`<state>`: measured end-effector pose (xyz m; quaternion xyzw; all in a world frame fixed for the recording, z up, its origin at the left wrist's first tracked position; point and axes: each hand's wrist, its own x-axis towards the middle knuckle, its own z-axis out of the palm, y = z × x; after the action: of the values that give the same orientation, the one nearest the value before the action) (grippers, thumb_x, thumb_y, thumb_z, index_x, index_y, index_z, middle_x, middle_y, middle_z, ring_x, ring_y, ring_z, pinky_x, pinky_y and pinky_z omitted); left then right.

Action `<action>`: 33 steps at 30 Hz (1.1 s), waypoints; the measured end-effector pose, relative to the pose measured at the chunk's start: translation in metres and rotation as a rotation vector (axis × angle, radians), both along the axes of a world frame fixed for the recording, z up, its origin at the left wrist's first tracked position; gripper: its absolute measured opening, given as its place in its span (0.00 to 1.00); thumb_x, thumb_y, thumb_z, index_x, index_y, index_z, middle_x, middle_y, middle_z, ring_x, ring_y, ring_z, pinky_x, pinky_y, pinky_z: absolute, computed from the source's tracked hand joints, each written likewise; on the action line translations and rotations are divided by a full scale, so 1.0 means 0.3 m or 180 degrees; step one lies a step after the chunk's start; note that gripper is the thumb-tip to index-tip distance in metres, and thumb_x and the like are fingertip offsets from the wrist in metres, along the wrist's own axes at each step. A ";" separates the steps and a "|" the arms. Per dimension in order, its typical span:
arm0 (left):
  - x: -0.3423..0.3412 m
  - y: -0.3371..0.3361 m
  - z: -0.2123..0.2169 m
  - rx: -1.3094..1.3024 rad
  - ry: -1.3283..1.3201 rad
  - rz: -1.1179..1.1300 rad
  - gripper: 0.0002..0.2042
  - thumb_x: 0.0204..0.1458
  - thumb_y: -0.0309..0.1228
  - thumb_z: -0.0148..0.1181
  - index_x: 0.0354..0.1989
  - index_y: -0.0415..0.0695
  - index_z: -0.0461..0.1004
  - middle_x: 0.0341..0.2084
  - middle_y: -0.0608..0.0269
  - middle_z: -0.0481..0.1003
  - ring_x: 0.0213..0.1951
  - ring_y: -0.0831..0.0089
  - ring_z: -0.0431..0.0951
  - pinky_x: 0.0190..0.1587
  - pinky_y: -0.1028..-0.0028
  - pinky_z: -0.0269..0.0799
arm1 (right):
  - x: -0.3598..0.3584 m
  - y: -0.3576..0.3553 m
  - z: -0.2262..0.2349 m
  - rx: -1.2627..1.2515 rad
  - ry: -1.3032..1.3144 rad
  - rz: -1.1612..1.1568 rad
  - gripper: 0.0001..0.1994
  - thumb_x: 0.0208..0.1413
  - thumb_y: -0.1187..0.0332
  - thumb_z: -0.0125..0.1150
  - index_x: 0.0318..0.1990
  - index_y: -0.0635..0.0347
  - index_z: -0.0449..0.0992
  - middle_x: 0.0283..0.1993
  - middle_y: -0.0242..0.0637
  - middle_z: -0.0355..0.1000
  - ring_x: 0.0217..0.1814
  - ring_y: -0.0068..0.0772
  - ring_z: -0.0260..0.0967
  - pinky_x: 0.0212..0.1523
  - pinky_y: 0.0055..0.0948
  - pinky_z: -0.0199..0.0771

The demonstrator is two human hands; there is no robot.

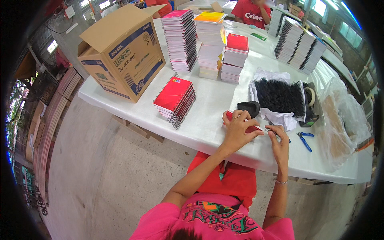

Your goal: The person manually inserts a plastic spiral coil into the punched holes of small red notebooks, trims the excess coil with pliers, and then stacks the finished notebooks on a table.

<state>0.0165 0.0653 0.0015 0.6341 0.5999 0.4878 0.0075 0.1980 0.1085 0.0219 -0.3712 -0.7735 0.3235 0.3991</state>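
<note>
My left hand (pixel 239 130) is closed on a small red notebook (pixel 253 129) near the table's front edge, its fingers over the cover. Close by its right end, my right hand (pixel 279 142) pinches a short length of spiral wire (pixel 271 131). Whether the wire is threaded into the notebook is hard to make out. Blue-handled cutters (pixel 306 141) lie on the table to the right of that hand. Just behind the left hand sits a black curved object (pixel 249 108). A heap of black spiral coils (pixel 280 97) rests on white paper farther back.
To the left stands a stack of red spiral notebooks (pixel 175 96), with an open cardboard box (pixel 122 56) behind it. Taller notebook stacks (pixel 180 42) rise at the back. A tape dispenser (pixel 311 98) and clear plastic bag (pixel 340 120) are on the right. Across the table is another person (pixel 252 14).
</note>
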 end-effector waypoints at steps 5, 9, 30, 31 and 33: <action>-0.010 -0.002 -0.010 0.0026 0.0048 0.0011 0.17 0.39 0.53 0.69 0.28 0.55 0.82 0.32 0.74 0.68 0.48 0.69 0.65 0.56 0.47 0.43 | -0.016 -0.013 0.029 -0.0159 -0.0275 0.0293 0.10 0.58 0.75 0.56 0.44 0.67 0.79 0.34 0.41 0.72 0.37 0.32 0.68 0.41 0.28 0.66; -0.008 -0.005 -0.009 0.0021 0.0069 -0.0060 0.17 0.39 0.53 0.69 0.29 0.55 0.82 0.32 0.74 0.68 0.48 0.69 0.64 0.57 0.46 0.42 | 0.002 -0.005 0.024 -0.0139 -0.0340 0.0353 0.09 0.59 0.74 0.55 0.44 0.68 0.78 0.30 0.39 0.72 0.34 0.30 0.69 0.39 0.27 0.66; -0.010 -0.004 -0.011 0.0031 0.0132 -0.0049 0.12 0.41 0.49 0.69 0.33 0.62 0.82 0.32 0.76 0.67 0.47 0.70 0.65 0.56 0.46 0.43 | -0.011 -0.011 0.056 0.0655 -0.0862 0.0283 0.07 0.57 0.72 0.58 0.42 0.64 0.76 0.31 0.40 0.72 0.33 0.36 0.67 0.37 0.32 0.63; -0.012 -0.006 -0.012 0.0014 0.0132 -0.0030 0.12 0.41 0.49 0.69 0.33 0.62 0.82 0.32 0.76 0.67 0.47 0.70 0.65 0.56 0.46 0.43 | -0.019 -0.012 0.067 0.0853 -0.1101 0.0291 0.07 0.57 0.72 0.58 0.41 0.64 0.76 0.31 0.41 0.71 0.33 0.38 0.67 0.38 0.33 0.62; -0.016 -0.011 -0.013 -0.0021 0.0136 0.0006 0.12 0.41 0.49 0.69 0.34 0.63 0.82 0.32 0.76 0.67 0.47 0.70 0.65 0.55 0.46 0.44 | -0.040 -0.033 0.107 0.0621 -0.1019 0.0221 0.06 0.58 0.72 0.58 0.40 0.65 0.75 0.32 0.41 0.70 0.33 0.36 0.66 0.39 0.32 0.63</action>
<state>0.0117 0.0620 -0.0026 0.6438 0.6021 0.4722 -0.0037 0.1861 0.0986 0.0540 -0.3506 -0.8672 0.1972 0.2936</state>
